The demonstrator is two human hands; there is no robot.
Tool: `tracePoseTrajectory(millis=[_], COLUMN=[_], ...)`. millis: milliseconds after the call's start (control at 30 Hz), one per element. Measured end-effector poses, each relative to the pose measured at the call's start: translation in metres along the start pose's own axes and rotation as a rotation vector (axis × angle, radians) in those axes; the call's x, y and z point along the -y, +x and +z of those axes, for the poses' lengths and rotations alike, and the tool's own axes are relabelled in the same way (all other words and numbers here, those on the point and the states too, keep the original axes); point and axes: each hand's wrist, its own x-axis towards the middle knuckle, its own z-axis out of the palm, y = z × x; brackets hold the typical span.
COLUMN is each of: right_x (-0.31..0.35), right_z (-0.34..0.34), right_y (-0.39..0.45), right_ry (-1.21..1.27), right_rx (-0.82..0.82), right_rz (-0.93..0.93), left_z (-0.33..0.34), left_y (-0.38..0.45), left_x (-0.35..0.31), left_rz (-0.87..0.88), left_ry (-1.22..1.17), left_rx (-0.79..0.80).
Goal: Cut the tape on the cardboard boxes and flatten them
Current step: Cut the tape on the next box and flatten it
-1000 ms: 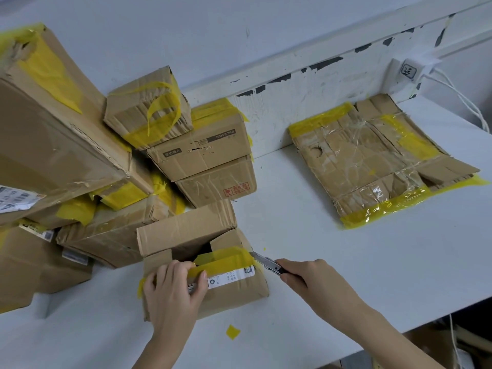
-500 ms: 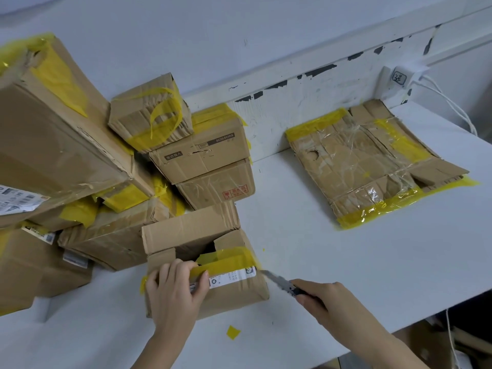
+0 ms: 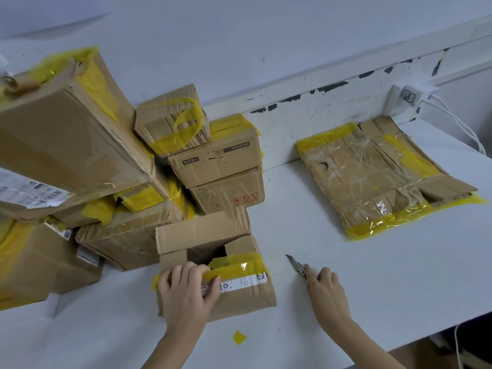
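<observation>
A small cardboard box with yellow tape across its top stands near the table's front edge, its rear flap raised. My left hand grips the box's front left top edge, fingers curled over the tape. My right hand holds a utility knife to the right of the box, its blade pointing up-left and apart from the cardboard. A flattened box with yellow and clear tape lies at the right.
A heap of several taped boxes fills the left side against the wall. A box marked SCISSORS sits in it. A yellow tape scrap lies near the white table's front edge. A wall socket with cables is at back right.
My right hand has drawn the knife away from the box's right top corner, moving right and off the tape. My left hand stays on the box.
</observation>
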Motion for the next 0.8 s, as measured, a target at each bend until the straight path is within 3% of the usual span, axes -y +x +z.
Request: tracePoseTrajectory(millis=[233, 300, 367, 433, 500, 800], right_x=[0.009, 0.017, 0.032, 0.048, 0.058, 0.057], right_z=[-0.01, -0.029, -0.055, -0.075, -0.084, -0.083], right_y=[0.005, 0.009, 0.013, 0.017, 0.023, 0.031], right_ry=[-0.047, 0.088, 0.22, 0.228, 0.134, 0.268], right_rx=[-0.023, -0.102, -0.154, -0.142, -0.102, -0.003], right_rz=[-0.036, -0.222, -0.557, -0.803, -0.911, -0.896], left_z=[0.002, 0.002, 0.003, 0.002, 0.001, -0.003], left_y=[-0.001, -0.001, -0.001, -0.001, -0.001, -0.007], left_x=[0.002, 0.002, 0.002, 0.003, 0.004, 0.0], left_rz=[0.021, 0.02, 0.01, 0.006, 0.021, 0.081], left_ry=[-0.009, -0.009, -0.013, -0.021, -0.043, -0.14], left_rx=[-0.025, -0.022, -0.011, 0.008, 0.02, -0.13])
